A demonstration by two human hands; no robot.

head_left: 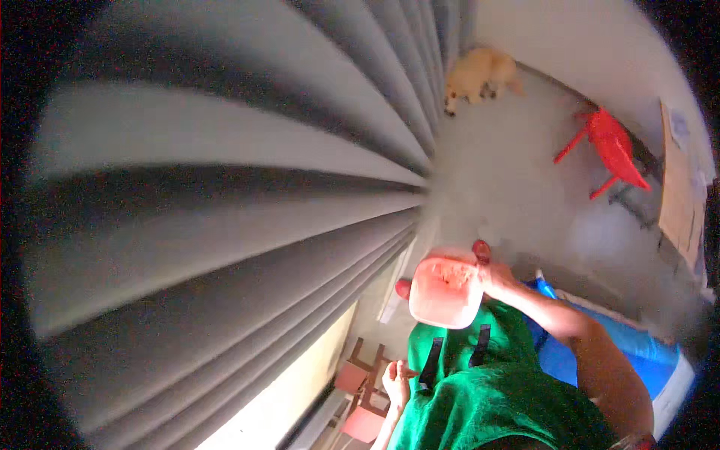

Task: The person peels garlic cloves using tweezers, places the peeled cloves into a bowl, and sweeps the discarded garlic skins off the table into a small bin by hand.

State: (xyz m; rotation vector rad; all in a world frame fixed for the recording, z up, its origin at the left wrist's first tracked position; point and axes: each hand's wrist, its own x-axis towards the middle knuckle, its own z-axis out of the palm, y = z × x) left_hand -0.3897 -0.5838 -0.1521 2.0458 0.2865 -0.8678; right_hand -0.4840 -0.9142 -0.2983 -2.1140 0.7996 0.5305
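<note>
A pale, square-rimmed plastic container [446, 292] with some reddish-looking contents at its far end hangs in front of my green clothing. My right hand [492, 279] grips its right rim. My left hand [397, 380] is lower left, beside the clothing and away from the container, with its fingers partly curled. Whether it holds something small cannot be made out. Red footwear [481, 251] shows just beyond the container.
Long grey curtains [225, 219] fill the left side. A light-coloured dog [481, 76] stands by the far wall. A red plastic chair [612, 147] is at right, near a brown board [678, 191]. Chairs with pinkish seats [363, 423] stand lower left; a blue object [607, 349] lies right.
</note>
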